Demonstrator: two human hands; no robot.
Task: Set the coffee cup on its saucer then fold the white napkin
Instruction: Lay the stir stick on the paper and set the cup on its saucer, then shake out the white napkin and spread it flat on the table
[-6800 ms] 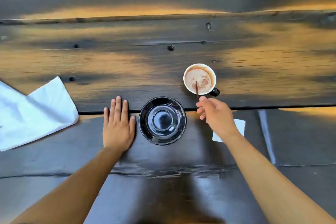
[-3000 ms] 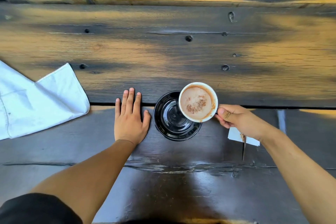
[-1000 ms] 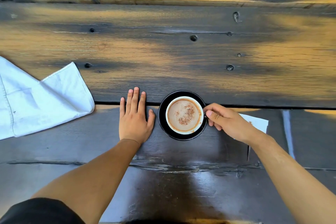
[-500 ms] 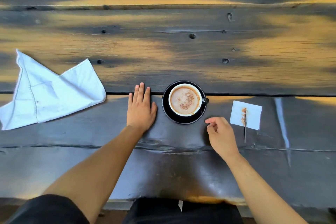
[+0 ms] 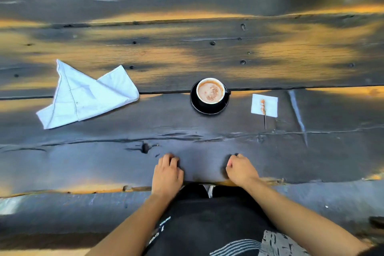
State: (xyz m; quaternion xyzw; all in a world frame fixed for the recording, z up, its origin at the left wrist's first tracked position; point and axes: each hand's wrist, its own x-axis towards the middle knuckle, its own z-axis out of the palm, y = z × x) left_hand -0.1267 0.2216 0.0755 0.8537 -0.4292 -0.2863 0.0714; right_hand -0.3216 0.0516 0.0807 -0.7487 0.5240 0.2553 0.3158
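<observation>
Coffee cup (image 5: pixel 210 91) seated on saucer (image 5: pixel 208 110), mid-bench. White napkin (image 5: pixel 87 94) crumpled, far left, untouched. Left hand (image 5: pixel 167 172), right hand (image 5: pixel 241 169) rested at near edge, fingers loosely curled, apparently nothing held. Risk: cup could be knocked by reach toward napkin.

Cup (image 5: pixel 210 91) on saucer (image 5: pixel 208 108); napkin (image 5: pixel 87 94) well left.

Cup (image 5: pixel 210 91) on saucer (image 5: pixel 207 109); napkin (image 5: pixel 87 94) unfolded, far left; hands idle.
</observation>
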